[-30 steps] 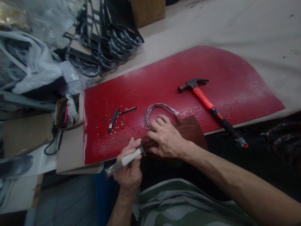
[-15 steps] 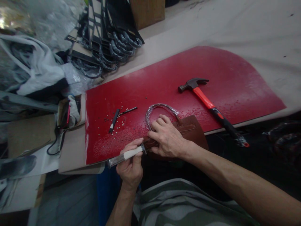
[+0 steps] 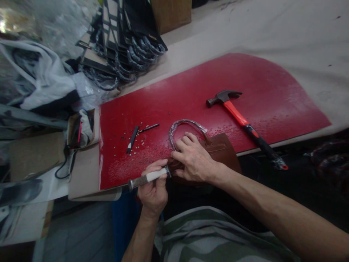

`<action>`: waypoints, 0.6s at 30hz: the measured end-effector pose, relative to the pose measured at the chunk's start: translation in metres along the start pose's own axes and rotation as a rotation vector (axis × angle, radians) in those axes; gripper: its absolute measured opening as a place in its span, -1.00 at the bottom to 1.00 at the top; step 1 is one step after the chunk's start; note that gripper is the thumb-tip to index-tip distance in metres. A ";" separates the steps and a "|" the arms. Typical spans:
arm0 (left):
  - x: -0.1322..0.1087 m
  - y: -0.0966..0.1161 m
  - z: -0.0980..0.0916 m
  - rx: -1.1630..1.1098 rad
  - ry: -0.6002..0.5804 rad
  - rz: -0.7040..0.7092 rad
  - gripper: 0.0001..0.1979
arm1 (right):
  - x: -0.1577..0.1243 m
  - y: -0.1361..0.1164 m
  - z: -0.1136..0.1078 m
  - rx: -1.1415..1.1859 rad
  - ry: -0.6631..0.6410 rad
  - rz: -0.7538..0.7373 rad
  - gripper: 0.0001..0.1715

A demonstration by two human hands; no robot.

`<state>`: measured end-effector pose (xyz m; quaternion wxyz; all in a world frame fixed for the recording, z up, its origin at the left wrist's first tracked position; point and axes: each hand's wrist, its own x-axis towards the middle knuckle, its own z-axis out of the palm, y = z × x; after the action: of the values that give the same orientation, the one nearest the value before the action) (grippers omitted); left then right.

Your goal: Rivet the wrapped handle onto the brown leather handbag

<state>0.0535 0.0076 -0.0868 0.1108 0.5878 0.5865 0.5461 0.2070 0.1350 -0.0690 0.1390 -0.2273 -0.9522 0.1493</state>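
Note:
My left hand is closed round a metal hand punch with a white-wrapped middle. The punch lies tilted, its working end at the left edge of a brown leather bag panel. Whether its tip presses the leather, I cannot tell. My right hand grips that panel from above, with curled fingers over its left part and thumb low at the edge. A looped handle in clear plastic wrap rises from the panel onto the red mat. My right hand hides part of the leather and one handle end.
A claw hammer with a red and black handle lies on the red mat. Two thin black tools lie among small scattered bits at left. Black pieces with wrapped handles and a cardboard box stand behind.
My left hand and the punch have shifted slightly to the right, towards the leather's edge. My right hand and the panel have hardly moved.

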 end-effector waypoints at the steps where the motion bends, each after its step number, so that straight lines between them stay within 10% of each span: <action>1: 0.002 0.000 0.000 0.022 -0.014 -0.006 -0.86 | 0.000 0.000 0.000 -0.005 -0.003 0.001 -0.60; 18: 0.007 -0.013 0.008 0.108 -0.047 0.131 -0.90 | -0.001 0.002 -0.005 -0.019 -0.037 -0.018 -0.38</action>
<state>0.0496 0.0213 -0.0964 0.0566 0.6428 0.5727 0.5056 0.2102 0.1373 -0.0656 0.1205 -0.2173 -0.9580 0.1433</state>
